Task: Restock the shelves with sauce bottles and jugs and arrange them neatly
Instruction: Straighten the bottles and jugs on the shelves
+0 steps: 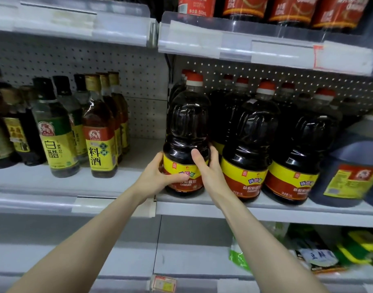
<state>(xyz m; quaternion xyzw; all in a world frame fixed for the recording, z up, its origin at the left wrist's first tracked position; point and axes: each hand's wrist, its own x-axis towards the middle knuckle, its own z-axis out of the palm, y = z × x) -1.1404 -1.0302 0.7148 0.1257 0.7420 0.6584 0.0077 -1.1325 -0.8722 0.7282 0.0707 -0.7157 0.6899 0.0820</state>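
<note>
head view, only view. both bare forearms reach up from the bottom edge to the middle shelf [202, 200]. left hand [158, 176] wraps the left side of a dark sauce jug [186, 132], thumb lying across the yellow-and-red label; right hand [208, 166] presses the jug's right side, thumb up on the dark plastic above the label, fingers hidden behind. both hands clamped on the same jug, from opposite sides. jug stands upright at the front left corner of the right-hand shelf bay, base on or just at the shelf surface, cannot tell which; red cap with white collar on top. more caps of the same kind show directly behind it. just beside it to the right, two matching jugs [249, 144] in the front row, further ones behind them, against the pegboard back panel [308, 81]. far right, a larger blue-tinted jug [350, 166], partly cut by the frame. left bay: a green-labelled vinegar bottle [54, 132] and a cooking wine bottle [99, 132] at the front, similar bottles queued behind, with bare shelf between them and the held jug. upper shelf holds red-labelled bottles [287, 9], tops out of frame. lower shelf right: green packets [359, 246], blurred.
</note>
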